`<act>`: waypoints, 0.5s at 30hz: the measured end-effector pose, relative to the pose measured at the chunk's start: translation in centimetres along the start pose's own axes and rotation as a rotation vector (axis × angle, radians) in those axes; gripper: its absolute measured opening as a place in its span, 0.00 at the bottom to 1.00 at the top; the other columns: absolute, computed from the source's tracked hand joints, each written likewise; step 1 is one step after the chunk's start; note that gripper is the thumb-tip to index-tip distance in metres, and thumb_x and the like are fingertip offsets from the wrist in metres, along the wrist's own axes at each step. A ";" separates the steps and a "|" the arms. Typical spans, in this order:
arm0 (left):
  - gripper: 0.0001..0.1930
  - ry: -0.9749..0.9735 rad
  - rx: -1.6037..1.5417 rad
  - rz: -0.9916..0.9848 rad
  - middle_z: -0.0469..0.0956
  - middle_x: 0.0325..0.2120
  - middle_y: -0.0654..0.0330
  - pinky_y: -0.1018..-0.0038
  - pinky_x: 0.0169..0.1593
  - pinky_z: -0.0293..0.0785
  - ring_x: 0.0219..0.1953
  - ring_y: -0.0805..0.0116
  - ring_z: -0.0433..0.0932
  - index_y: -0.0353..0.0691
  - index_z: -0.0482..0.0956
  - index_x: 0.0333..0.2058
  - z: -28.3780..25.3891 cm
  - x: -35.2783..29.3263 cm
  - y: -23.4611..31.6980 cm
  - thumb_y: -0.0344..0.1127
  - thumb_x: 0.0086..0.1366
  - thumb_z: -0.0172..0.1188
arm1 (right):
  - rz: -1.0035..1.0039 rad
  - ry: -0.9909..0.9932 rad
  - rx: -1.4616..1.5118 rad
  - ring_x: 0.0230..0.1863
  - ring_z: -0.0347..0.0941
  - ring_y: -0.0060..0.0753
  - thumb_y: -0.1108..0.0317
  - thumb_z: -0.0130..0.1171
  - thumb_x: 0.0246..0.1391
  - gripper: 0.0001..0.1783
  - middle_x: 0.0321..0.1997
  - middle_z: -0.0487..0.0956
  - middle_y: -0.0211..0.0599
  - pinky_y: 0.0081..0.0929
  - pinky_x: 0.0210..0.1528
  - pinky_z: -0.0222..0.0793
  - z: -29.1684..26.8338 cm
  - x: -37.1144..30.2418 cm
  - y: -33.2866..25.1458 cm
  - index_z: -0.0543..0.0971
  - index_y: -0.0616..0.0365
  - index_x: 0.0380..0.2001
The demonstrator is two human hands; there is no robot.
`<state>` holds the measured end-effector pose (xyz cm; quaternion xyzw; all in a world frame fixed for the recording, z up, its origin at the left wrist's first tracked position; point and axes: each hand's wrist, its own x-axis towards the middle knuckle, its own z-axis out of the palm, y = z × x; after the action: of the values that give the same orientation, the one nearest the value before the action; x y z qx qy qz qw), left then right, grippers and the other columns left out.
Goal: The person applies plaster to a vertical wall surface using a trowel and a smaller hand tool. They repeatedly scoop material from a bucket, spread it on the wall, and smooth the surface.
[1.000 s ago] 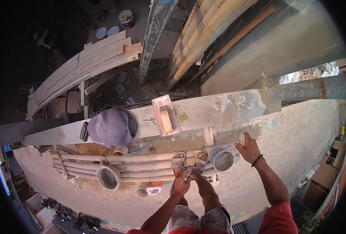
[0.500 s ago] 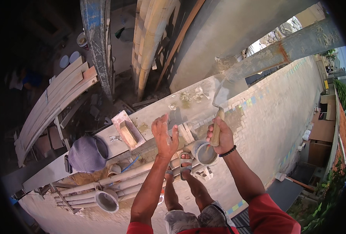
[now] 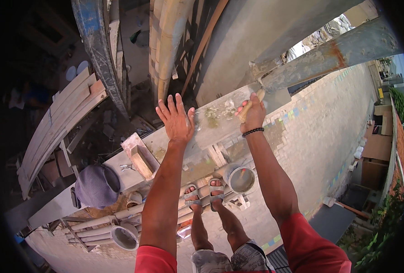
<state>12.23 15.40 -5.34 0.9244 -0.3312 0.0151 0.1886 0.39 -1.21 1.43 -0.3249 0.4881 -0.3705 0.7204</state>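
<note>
The left hand (image 3: pixel 177 119) is spread flat, fingers released, resting on the top of the wall (image 3: pixel 211 123). To its right, the right hand (image 3: pixel 253 114) is clenched on the wooden handle of a trowel (image 3: pixel 249 107) lying on that same wall top. The trowel is judged stiff, light and gritty with mortar, best held by the handle. Its blade is hard to distinguish from the wet cement.

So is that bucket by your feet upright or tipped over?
Upright: the bucket stands on the scaffold poles with its round mouth facing up, grey inside. How full it is cannot be told.
</note>
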 end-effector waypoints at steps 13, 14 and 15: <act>0.37 -0.077 0.035 0.015 0.52 0.64 0.48 0.44 0.66 0.31 0.67 0.40 0.42 0.37 0.48 0.65 0.0 -0.1 0.5 0.57 0.66 0.42 | 0.093 0.151 -0.086 0.15 0.66 0.28 0.59 0.52 0.57 0.12 0.22 0.67 0.31 0.29 0.15 0.66 0.8 4.5 0.3 0.66 0.53 0.36; 0.37 -0.088 0.049 0.012 0.52 0.64 0.48 0.44 0.66 0.30 0.67 0.40 0.42 0.36 0.48 0.65 -0.1 -0.1 0.4 0.57 0.66 0.41 | 0.075 0.135 -0.093 0.15 0.66 0.28 0.59 0.52 0.57 0.12 0.22 0.67 0.32 0.29 0.14 0.66 0.7 4.2 -0.4 0.65 0.53 0.37; 0.37 -0.099 0.062 0.010 0.52 0.63 0.49 0.45 0.66 0.30 0.67 0.40 0.42 0.36 0.47 0.65 -0.2 0.1 0.2 0.57 0.67 0.40 | 0.057 0.120 -0.099 0.15 0.65 0.28 0.59 0.52 0.57 0.12 0.22 0.67 0.32 0.29 0.14 0.66 0.8 3.8 -0.8 0.65 0.53 0.37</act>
<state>12.14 15.26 -5.06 0.9278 -0.3439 -0.0193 0.1432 1.95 -4.76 0.65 -0.3232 0.5573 -0.3439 0.6831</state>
